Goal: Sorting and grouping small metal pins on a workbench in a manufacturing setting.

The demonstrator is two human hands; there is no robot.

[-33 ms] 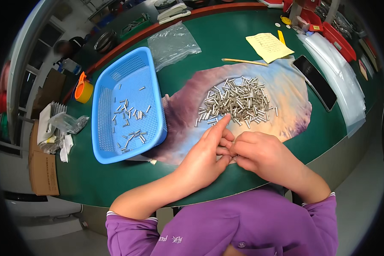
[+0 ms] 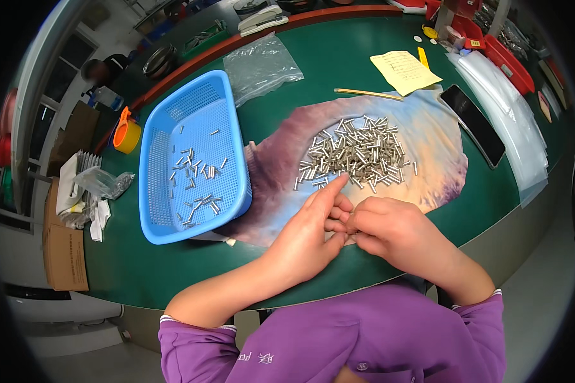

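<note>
Your left hand (image 2: pixel 310 233): its pointer finger sticks out toward 1 o'clock, and the tip touches the near edge of the pile of little metal pins (image 2: pixel 358 153).
Your right hand (image 2: pixel 390 233): curled shut, fingertips pressed against your left fingers. I cannot tell if a pin is inside.
Pins: piled on the colourful cloth (image 2: pixel 428 172), at 12 o'clock from your hands.
Blue basket (image 2: pixel 172 210): at 10 o'clock, with some pins in it.
Black phone (image 2: pixel 473 124): at 2 o'clock.
</note>
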